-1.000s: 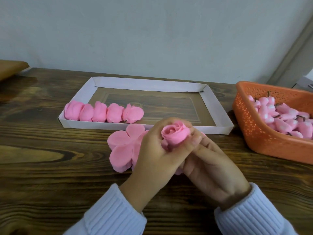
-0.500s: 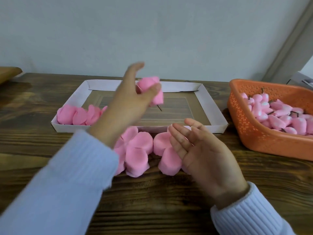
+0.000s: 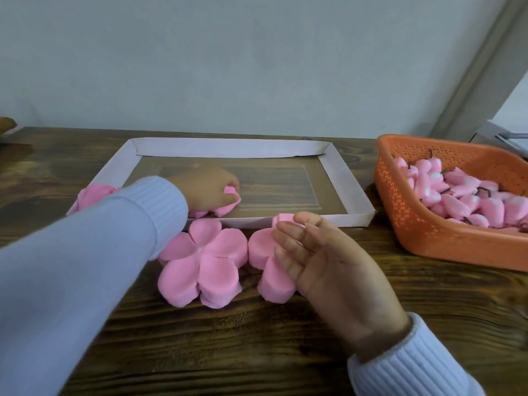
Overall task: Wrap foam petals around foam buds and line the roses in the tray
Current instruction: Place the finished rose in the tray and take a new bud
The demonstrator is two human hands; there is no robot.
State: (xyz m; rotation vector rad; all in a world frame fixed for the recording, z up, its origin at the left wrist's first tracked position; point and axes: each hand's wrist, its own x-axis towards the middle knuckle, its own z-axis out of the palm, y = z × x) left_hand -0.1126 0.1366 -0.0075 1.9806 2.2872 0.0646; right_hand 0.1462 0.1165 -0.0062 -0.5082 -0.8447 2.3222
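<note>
On table (image 3: 257, 338), tray (image 3: 337, 178) has left hand (image 3: 205, 190) pinching rose (image 3: 231, 199); right hand (image 3: 323, 252) slack; basket (image 3: 428, 235) holds buds (image 3: 463, 195)

A dark brown wood-grain table (image 3: 257, 352) occupies the lower field. Behind it stands a plain pale grey-blue wall (image 3: 228, 67). A grey slanted frame strip (image 3: 480, 72) runs up the right side, bordering a bright white area (image 3: 518, 95). A brown wooden edge (image 3: 4, 124) shows far left. Lighting is soft and even.
</note>
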